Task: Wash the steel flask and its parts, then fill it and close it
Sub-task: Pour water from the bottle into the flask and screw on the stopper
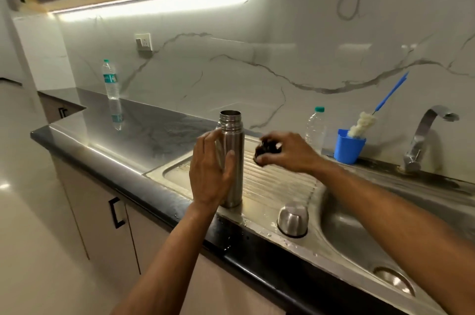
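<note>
Steel flask stands open on the drainboard, left hand spread beside it. Right hand pinches a dark stopper; cap sits near.

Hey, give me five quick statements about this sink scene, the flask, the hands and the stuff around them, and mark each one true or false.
1. The flask stands upright with its mouth open. True.
2. The right hand is empty. False: its fingers hold a small dark part, too blurred to identify.
3. The steel cup lies upside down on the drainboard. True.
4. The brush lies in the sink basin. False: it stands in the blue cup by the wall.
5. The left hand is beside the flask. True, though whether it grips it is unclear.
</note>
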